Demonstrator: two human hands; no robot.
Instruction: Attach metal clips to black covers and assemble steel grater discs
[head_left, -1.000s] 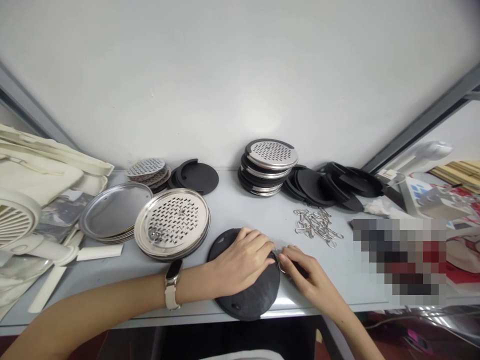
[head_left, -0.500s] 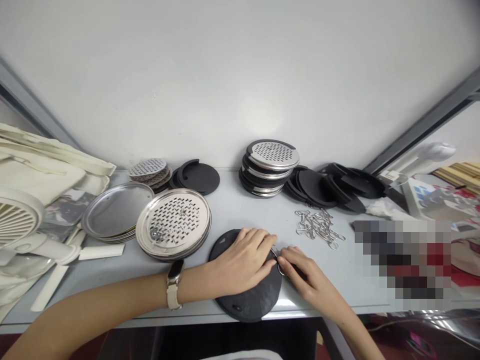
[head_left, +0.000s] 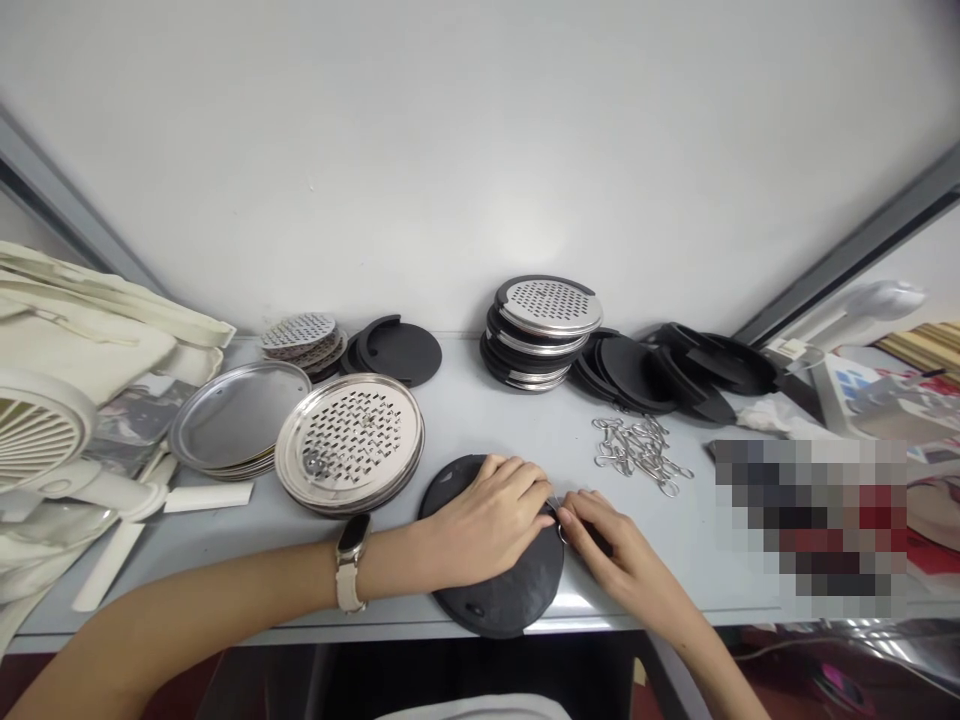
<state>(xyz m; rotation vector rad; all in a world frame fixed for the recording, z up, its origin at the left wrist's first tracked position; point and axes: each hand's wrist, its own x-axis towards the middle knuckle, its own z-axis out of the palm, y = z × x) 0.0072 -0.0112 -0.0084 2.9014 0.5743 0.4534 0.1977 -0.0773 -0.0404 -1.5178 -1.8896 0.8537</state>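
Observation:
A black round disc (head_left: 517, 595) lies at the front edge of the table. Across its top my left hand (head_left: 491, 515) is laid, its fingers curled down over the disc near the right rim and its thumb close to them. At that rim my right hand (head_left: 611, 545) pinches a small metal wire clip (head_left: 562, 535) between thumb and forefinger. The clip reaches to the left fingertips; how it meets the disc is hidden. A loose pile of similar wire clips (head_left: 637, 450) lies beyond my right hand.
Perforated grater plates (head_left: 352, 440) are stacked left of the disc, beside metal trays (head_left: 240, 415). Farther back stand smaller grater plates (head_left: 300, 332), black discs (head_left: 409, 352), a stack of black-rimmed graters (head_left: 547, 305) and black holders (head_left: 637, 370). A white fan (head_left: 37, 430) is at the left.
Both hands stay at the disc's right rim, and the wire clip has shifted slightly between the fingers. The whole view has moved a little.

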